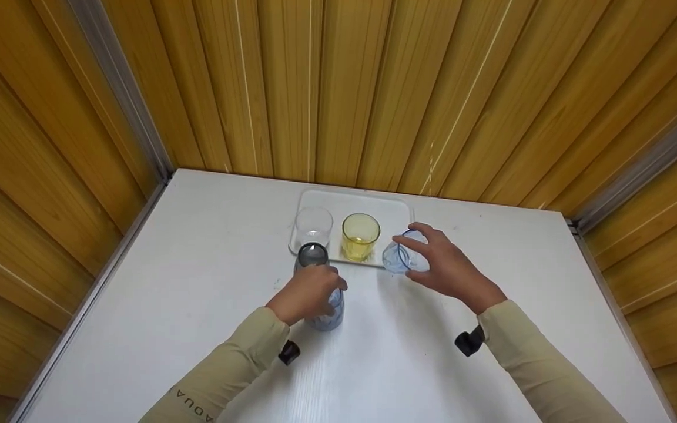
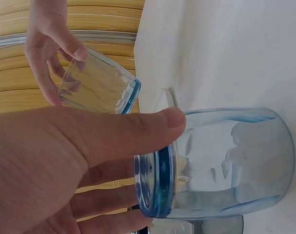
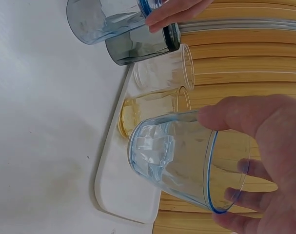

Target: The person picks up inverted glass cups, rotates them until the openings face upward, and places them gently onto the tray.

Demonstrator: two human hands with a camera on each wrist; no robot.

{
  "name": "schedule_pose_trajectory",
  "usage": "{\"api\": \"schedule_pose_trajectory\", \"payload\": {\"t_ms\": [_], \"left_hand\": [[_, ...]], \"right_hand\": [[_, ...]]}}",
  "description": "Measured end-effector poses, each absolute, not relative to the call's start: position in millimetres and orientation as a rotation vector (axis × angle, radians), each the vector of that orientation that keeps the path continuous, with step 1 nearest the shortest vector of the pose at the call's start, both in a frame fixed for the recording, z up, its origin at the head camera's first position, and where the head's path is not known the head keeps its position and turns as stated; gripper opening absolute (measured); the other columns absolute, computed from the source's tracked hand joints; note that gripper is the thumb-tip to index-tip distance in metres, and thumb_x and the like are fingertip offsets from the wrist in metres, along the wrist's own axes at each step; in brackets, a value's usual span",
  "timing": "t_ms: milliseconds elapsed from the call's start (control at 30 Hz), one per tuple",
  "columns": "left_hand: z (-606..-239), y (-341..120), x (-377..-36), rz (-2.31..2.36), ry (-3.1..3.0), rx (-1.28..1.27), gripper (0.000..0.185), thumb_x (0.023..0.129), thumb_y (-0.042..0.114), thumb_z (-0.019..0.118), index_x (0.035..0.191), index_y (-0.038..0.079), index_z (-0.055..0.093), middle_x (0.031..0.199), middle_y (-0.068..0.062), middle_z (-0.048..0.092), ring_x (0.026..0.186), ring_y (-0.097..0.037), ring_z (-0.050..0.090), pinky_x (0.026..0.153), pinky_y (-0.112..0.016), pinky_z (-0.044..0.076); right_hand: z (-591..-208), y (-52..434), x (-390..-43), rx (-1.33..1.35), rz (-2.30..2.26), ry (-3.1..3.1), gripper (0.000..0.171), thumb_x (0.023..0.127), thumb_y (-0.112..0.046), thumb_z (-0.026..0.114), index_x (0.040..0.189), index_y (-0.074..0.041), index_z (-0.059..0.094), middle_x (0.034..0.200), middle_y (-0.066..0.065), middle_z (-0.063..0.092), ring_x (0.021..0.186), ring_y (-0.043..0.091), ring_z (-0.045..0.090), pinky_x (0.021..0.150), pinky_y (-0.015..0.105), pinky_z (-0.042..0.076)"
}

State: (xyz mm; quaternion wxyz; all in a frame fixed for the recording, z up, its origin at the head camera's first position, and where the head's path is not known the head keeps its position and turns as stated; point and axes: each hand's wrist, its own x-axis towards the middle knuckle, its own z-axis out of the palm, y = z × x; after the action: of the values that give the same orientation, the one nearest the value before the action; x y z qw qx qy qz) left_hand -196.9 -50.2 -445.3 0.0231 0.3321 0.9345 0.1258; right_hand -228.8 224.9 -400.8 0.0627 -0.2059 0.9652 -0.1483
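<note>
One clear glass (image 1: 314,222) and one yellow glass (image 1: 361,237) stand on one white tray (image 1: 374,202), one grey glass (image 1: 313,254) just before it. Stretched forward, the left hand (image 1: 309,292) grips one blue vessel (image 2: 230,161) near its top; the right hand (image 1: 450,265) pinches one blue tumbler (image 3: 177,156) by the tray's corner.

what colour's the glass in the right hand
Pale blue glass, clearest in the right wrist view.

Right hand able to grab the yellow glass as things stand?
Probably not: the right hand is gripping the blue glass. With that set down, likely yes: the yellow glass stands uncovered on the tray.
</note>
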Motion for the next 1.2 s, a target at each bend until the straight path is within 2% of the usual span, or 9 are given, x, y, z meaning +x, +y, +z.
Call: {"api": "schedule_pose_trajectory", "payload": {"t_ms": [333, 700, 1200], "left_hand": [[-441.0, -49.9, -196.5, 0.373, 2.896, 1.036, 0.044, 0.061, 0.014, 0.09, 0.102, 0.011, 0.076, 0.097, -0.004, 0.073, 0.092, -0.02, 0.068, 0.082, -0.034, 0.056], [-439.5, -49.2, -196.0, 0.374, 2.888, 1.014, 0.045, 0.061, 0.014, 0.09, 0.103, 0.012, 0.075, 0.098, -0.005, 0.072, 0.092, -0.02, 0.068, 0.084, -0.034, 0.056], [-441.6, -51.2, -197.4, 0.389, 2.883, 1.001, 0.045, 0.061, 0.014, 0.09, 0.103, 0.012, 0.075, 0.099, -0.004, 0.073, 0.093, -0.019, 0.068, 0.084, -0.033, 0.056]], "right_hand": [[-407.6, 220.5, -235.5, -0.678, -0.431, 2.968, 0.072, 0.08, -0.023, 0.079, 0.142, -0.039, 0.045, 0.154, 0.008, 0.031, 0.138, 0.035, 0.036, 0.105, 0.053, 0.043], [-414.5, 216.8, -240.8, -0.642, -0.455, 2.968, 0.071, 0.081, -0.023, 0.078, 0.142, -0.04, 0.045, 0.155, 0.006, 0.029, 0.141, 0.034, 0.033, 0.108, 0.056, 0.039], [-423.7, 215.6, -250.4, -0.658, -0.465, 2.996, 0.07, 0.083, -0.023, 0.076, 0.145, -0.033, 0.044, 0.154, 0.009, 0.029, 0.141, 0.034, 0.031, 0.109, 0.058, 0.037]]}}
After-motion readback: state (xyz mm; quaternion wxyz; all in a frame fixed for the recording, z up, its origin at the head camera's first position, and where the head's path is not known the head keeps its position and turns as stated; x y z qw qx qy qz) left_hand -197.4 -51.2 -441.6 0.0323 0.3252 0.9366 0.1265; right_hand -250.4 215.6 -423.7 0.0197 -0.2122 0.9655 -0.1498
